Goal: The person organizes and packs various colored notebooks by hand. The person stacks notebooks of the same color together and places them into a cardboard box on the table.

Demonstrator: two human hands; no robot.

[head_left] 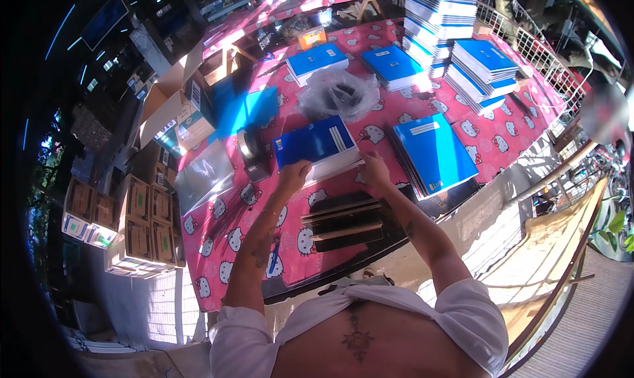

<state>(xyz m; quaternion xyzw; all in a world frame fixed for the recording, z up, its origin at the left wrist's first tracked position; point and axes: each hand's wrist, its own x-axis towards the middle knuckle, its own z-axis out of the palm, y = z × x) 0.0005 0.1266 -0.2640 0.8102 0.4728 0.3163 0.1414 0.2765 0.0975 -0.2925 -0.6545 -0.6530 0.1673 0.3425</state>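
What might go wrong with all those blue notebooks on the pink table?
The tall stack of blue-and-white paper notebooks looks uneven, so a bump might topple it. The blue-covered notebook stack at the left hand and right hand could slide apart if handled loosely. The low blue notebook pile to the right lies near the edge of the pink cat-print table, so a nudge might push it off.

I look out over a tabletop (389,143) covered in pink cloth printed with white cat faces, patched with hard sunlight. Behind it, a second pink-covered tabletop (300,8) runs across. At upper left my feed shows a dark rectangular screen (104,21) and thin bright light strips (61,31) in deep shade. A white wire grille (525,31) stands at upper right. Grid shadows stripe the pale floor (148,305) at lower left.
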